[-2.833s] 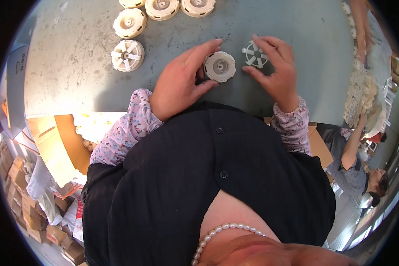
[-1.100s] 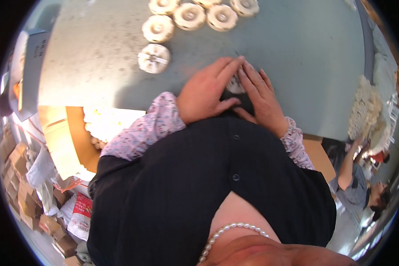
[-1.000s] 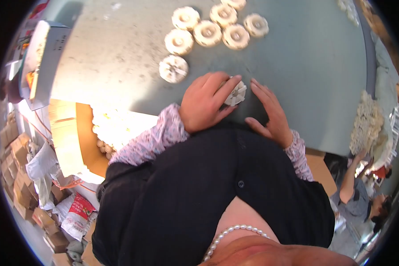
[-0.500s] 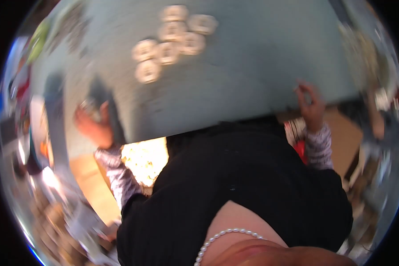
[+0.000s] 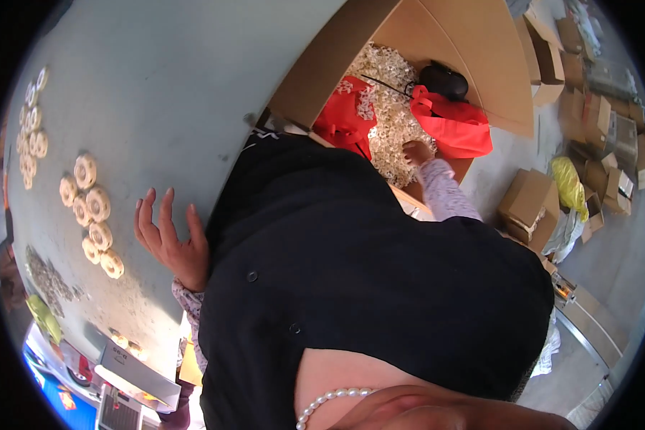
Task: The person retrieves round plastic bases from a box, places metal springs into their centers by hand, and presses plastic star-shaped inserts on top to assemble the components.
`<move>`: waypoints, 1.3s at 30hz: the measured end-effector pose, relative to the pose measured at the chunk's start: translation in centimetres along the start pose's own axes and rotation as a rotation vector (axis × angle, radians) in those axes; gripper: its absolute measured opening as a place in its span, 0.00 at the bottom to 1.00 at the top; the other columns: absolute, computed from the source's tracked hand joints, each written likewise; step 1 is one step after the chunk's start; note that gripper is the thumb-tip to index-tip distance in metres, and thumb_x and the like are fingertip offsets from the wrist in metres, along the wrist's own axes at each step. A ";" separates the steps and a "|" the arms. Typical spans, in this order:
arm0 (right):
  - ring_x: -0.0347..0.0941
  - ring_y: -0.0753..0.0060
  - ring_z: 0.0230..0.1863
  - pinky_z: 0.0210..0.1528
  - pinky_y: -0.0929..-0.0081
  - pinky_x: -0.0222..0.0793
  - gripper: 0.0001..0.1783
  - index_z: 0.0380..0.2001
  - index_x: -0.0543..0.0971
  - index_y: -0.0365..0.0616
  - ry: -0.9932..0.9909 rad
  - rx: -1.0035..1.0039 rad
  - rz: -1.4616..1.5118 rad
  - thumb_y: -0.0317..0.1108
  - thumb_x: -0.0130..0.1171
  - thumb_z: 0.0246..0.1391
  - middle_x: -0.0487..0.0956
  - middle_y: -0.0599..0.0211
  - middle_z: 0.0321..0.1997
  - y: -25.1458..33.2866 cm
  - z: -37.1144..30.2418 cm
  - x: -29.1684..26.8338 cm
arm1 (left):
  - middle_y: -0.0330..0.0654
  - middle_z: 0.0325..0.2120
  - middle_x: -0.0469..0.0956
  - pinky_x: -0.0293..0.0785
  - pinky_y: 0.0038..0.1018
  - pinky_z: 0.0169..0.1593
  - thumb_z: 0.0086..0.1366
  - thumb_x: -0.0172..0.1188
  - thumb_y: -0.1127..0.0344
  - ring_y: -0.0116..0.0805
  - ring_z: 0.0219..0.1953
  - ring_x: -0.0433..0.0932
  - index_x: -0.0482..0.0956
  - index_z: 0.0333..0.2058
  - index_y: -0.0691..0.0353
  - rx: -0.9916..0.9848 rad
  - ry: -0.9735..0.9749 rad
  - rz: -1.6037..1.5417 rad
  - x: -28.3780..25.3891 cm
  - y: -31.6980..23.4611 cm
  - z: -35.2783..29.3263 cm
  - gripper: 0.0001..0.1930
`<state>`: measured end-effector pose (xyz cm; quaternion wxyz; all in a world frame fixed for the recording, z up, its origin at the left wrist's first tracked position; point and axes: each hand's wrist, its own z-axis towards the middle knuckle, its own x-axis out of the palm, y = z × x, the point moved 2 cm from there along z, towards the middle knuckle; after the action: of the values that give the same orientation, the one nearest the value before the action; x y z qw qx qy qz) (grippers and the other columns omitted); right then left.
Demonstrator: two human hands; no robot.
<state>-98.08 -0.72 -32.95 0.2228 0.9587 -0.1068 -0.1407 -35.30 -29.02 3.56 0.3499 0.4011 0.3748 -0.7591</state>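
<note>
My right hand (image 5: 418,153) reaches into a large open cardboard box (image 5: 505,50) on the right, over a heap of small pale pieces (image 5: 387,132). Its fingers are curled, and whatever lies in them cannot be made out. A red fabric bag (image 5: 455,132) lies right beside that hand, and a second red cloth item (image 5: 345,115) sits at the heap's other side. At the table's near edge my left hand (image 5: 172,240) is open, fingers spread, holding nothing. Close to it on the grey table (image 5: 193,79) lies a cluster of round cream rings (image 5: 99,204).
A further group of cream rings (image 5: 34,125) lies at the table's far left, near a patch of small grey pieces (image 5: 50,279). Inside the box a black rounded object (image 5: 443,80) rests by the red bag. Cardboard boxes (image 5: 529,204) stand on the floor to the right.
The view has swung right, bringing the cardboard box into sight. My right hand has gone from the table's edge into the box. My left hand now shows spread and empty.
</note>
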 end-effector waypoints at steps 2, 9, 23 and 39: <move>0.81 0.34 0.57 0.60 0.50 0.80 0.41 0.67 0.78 0.47 -0.396 -0.106 -0.605 0.46 0.80 0.51 0.85 0.41 0.55 -2.1 1.9 3.9 | 0.50 0.64 0.78 0.65 0.52 0.71 0.70 0.69 0.66 0.58 0.69 0.71 0.84 0.59 0.60 0.009 0.059 0.022 0.7 -0.6 0.2 0.20; 0.57 0.37 0.82 0.81 0.52 0.59 0.80 0.83 0.52 0.43 -0.642 -0.307 -0.793 0.64 0.87 0.34 0.58 0.40 0.84 3.3 11.1 3.6 | 0.52 0.63 0.79 0.68 0.48 0.71 0.72 0.63 0.70 0.56 0.66 0.75 0.82 0.59 0.63 -0.034 0.119 0.153 1.3 -1.8 0.6 0.18; 0.69 0.47 0.76 0.77 0.55 0.64 0.76 0.75 0.71 0.41 -0.696 -0.445 -0.376 0.67 0.90 0.22 0.73 0.41 0.75 4.2 22.0 5.9 | 0.56 0.64 0.77 0.67 0.50 0.71 0.73 0.54 0.71 0.58 0.66 0.75 0.78 0.61 0.64 -0.125 0.172 0.291 1.8 -2.2 0.3 0.20; 0.78 0.40 0.67 0.70 0.51 0.71 0.63 0.69 0.75 0.43 -0.945 -0.237 -0.353 0.59 0.89 0.29 0.83 0.43 0.64 6.8 9.3 7.1 | 0.55 0.63 0.78 0.69 0.48 0.70 0.70 0.58 0.73 0.58 0.64 0.76 0.78 0.61 0.63 -0.098 0.126 0.168 2.1 -1.5 0.1 0.21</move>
<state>-95.29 -12.30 -39.43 0.2304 0.7619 -0.0159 -0.6051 -37.51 -28.89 2.24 0.4072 0.4603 0.3978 -0.6813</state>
